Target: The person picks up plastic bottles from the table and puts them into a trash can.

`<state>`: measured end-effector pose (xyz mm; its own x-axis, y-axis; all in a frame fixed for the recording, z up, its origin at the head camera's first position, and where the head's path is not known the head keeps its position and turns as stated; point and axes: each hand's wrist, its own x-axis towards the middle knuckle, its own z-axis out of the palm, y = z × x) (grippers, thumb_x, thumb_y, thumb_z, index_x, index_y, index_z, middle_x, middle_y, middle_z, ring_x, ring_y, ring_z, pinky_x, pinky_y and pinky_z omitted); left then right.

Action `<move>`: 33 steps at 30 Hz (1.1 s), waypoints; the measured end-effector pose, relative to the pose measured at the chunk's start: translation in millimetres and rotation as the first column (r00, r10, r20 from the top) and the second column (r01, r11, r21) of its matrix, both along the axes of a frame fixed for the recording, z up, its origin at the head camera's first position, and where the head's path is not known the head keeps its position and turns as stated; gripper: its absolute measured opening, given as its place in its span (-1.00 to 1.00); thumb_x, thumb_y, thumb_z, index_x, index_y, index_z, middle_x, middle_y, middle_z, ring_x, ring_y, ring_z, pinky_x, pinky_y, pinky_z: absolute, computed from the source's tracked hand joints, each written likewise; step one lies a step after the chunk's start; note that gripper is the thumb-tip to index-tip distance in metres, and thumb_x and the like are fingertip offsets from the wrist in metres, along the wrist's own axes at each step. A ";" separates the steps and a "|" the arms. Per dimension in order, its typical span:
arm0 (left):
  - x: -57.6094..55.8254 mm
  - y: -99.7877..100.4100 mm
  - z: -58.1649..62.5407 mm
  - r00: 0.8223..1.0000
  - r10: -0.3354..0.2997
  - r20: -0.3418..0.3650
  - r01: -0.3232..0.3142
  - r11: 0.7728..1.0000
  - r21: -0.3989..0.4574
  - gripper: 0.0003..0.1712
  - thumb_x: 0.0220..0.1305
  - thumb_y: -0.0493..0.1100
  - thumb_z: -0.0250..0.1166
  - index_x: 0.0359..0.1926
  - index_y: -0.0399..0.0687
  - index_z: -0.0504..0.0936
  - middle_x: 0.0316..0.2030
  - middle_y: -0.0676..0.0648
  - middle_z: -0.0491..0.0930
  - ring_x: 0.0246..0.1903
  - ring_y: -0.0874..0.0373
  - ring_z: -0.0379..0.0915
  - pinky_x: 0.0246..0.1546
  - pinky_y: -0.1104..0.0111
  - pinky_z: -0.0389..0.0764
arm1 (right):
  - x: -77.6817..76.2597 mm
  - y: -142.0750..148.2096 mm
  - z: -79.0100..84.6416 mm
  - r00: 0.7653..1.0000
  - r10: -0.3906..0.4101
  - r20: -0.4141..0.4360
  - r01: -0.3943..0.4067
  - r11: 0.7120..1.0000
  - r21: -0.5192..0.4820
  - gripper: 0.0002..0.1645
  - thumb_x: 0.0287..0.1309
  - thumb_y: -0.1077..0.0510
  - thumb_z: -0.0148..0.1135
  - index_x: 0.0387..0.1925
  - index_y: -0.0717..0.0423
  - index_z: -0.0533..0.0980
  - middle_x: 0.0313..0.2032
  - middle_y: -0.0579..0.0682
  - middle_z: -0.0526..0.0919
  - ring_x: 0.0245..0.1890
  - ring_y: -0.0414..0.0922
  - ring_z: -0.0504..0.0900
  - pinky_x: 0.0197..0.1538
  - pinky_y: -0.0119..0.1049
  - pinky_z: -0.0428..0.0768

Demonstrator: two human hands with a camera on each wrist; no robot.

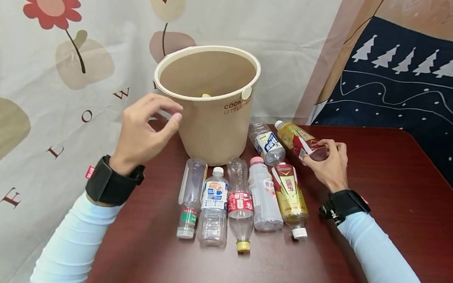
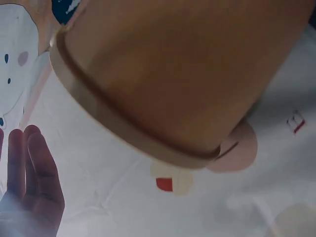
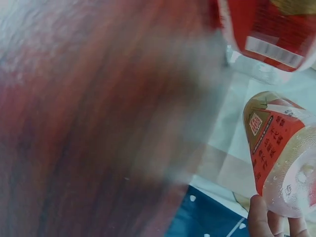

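My right hand (image 1: 331,164) grips a plastic drink bottle (image 1: 294,137) with a red and gold label by its base end. The bottle lies slanted, its white cap pointing at the back left. In the right wrist view, fingertips (image 3: 260,217) touch the rim of that bottle's base (image 3: 276,143). Beside the front left of a tall beige bucket (image 1: 213,133), my left hand (image 1: 142,129) hovers with fingers loosely bent, holding nothing. The left wrist view shows the bucket (image 2: 177,64) close up and the left hand (image 2: 37,182) apart from it.
Before the bucket lie a clear bottle (image 1: 194,181), a white-labelled bottle (image 1: 213,217), a yellow-capped bottle (image 1: 241,203), a pink-capped bottle (image 1: 265,199) and another red-gold bottle (image 1: 290,192). A blue-labelled bottle (image 1: 267,143) lies right of it. Something yellow (image 1: 206,95) shows inside.
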<state>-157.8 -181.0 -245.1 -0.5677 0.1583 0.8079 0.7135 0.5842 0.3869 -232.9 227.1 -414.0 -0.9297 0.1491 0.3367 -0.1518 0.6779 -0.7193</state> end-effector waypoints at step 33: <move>10.5 24.2 -109.8 0.882 -0.340 0.326 0.194 0.894 0.405 -0.63 0.15 -0.51 0.24 0.02 -0.42 0.54 -0.02 -0.28 0.53 -0.09 0.23 0.57 -0.16 0.53 0.61 | 69.2 -6.4 49.9 0.875 0.419 -0.243 -0.482 0.805 -0.347 -0.40 -0.04 0.52 0.28 0.11 0.21 0.51 0.02 -0.13 0.53 -0.14 -0.26 0.59 -0.09 -0.56 0.63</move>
